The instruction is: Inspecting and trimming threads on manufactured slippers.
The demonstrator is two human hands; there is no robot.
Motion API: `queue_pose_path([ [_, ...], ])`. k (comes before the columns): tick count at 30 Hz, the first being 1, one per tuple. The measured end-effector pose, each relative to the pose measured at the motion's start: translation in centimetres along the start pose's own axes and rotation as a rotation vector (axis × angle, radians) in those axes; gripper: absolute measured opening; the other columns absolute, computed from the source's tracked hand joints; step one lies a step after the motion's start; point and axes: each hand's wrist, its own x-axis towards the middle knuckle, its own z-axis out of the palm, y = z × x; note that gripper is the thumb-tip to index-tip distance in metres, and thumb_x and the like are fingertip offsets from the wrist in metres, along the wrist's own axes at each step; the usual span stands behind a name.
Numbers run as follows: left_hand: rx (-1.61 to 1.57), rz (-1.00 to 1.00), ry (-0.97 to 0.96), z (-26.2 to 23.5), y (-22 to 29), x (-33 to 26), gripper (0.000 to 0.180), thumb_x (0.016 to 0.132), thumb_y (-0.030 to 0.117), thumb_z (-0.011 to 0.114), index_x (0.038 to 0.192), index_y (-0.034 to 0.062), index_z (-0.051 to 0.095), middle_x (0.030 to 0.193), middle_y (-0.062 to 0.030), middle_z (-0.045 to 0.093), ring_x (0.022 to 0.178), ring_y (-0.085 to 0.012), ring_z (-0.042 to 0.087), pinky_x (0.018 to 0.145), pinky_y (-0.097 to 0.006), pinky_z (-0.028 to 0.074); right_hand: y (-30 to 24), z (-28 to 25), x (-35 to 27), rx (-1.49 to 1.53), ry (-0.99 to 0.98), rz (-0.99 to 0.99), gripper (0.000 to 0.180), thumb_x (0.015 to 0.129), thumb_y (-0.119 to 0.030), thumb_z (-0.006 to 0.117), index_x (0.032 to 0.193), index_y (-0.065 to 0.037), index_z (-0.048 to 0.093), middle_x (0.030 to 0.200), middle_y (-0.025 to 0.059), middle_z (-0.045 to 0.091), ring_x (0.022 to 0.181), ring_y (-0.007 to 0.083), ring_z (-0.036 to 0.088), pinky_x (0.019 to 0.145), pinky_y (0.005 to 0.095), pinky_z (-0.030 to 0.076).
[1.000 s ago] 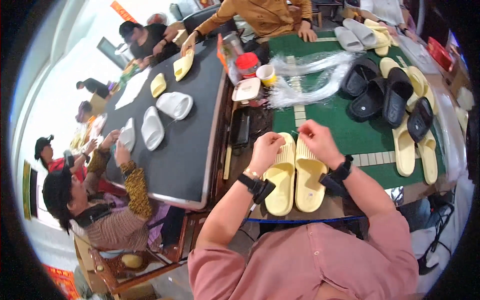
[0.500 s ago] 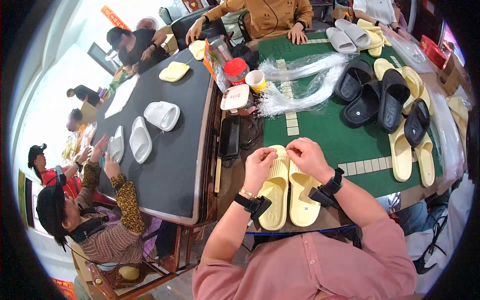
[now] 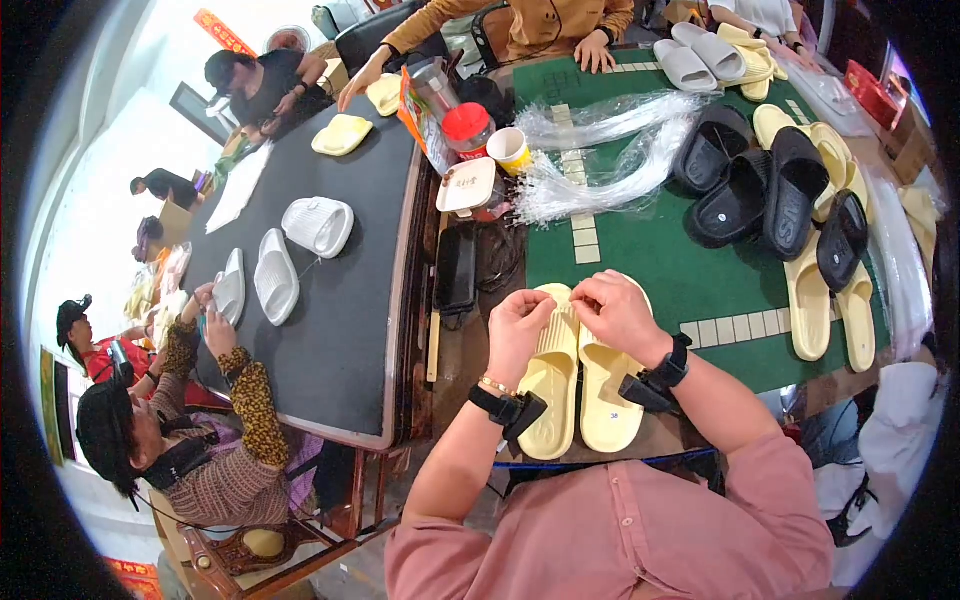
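Yellow slippers (image 3: 578, 385) lie side by side, soles up, at near edge of green mat (image 3: 700, 280). Left hand (image 3: 518, 325) and right hand (image 3: 618, 312) rest on their far ends, fingers pinched together there; what they pinch is too small to tell. Black slippers (image 3: 765, 185) well apart.

Black slippers (image 3: 760, 185), clear plastic strands (image 3: 600, 150) and a red-lidded jar (image 3: 468, 128) lie nearby.

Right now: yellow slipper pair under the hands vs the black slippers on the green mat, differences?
The yellow slipper pair is pale yellow; the black slippers are black. The yellow pair lies side by side, aligned, with the left hand and right hand on its far end; the black slippers lie untouched in a loose overlapping heap. Both rest on the green mat and look like the same moulded slide type.
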Motion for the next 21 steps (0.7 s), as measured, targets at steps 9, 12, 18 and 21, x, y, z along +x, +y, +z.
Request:
queue_pose_path([
  [9,0.014,0.026,0.031,-0.11,-0.59,0.12,0.009,0.085,0.005,0.070,0.091,-0.0001,0.065,0.080,0.0009,0.065,0.067,-0.0036,0.056,0.060,-0.018,0.044,0.19,0.14,-0.03,0.009,0.020,-0.028,0.007,0.078,-0.011,0.066,0.077,-0.004,0.064,0.070,0.0088,0.060,0.071,0.0281,0.056,0.066,0.0396,0.046],
  [12,0.029,0.034,0.029,-0.10,-0.77,0.13,0.009,0.085,0.006,0.071,0.089,0.0003,0.065,0.080,0.0008,0.065,0.068,-0.0038,0.057,0.061,-0.018,0.045,0.21,0.26,-0.04,0.000,0.031,-0.030,0.007,0.077,-0.011,0.066,0.076,-0.005,0.064,0.069,0.0085,0.060,0.071,0.0280,0.056,0.066,0.0395,0.046],
  [18,0.103,0.076,0.054,0.02,-0.86,0.00,0.009,0.084,0.004,0.070,0.084,0.0011,0.062,0.078,0.0008,0.063,0.068,-0.0044,0.057,0.062,-0.019,0.045,0.31,0.27,-0.22,-0.002,0.026,-0.034,0.007,0.078,-0.012,0.066,0.077,-0.005,0.065,0.069,0.0079,0.059,0.070,0.0275,0.056,0.067,0.0392,0.046],
  [21,0.110,0.069,0.057,0.04,-0.77,-0.09,0.009,0.083,0.003,0.070,0.086,0.0012,0.061,0.079,0.0004,0.063,0.068,-0.0047,0.057,0.062,-0.019,0.046,0.34,0.26,-0.27,0.013,0.025,-0.036,0.007,0.078,-0.012,0.065,0.077,-0.005,0.065,0.069,0.0080,0.059,0.070,0.0275,0.056,0.067,0.0389,0.046],
])
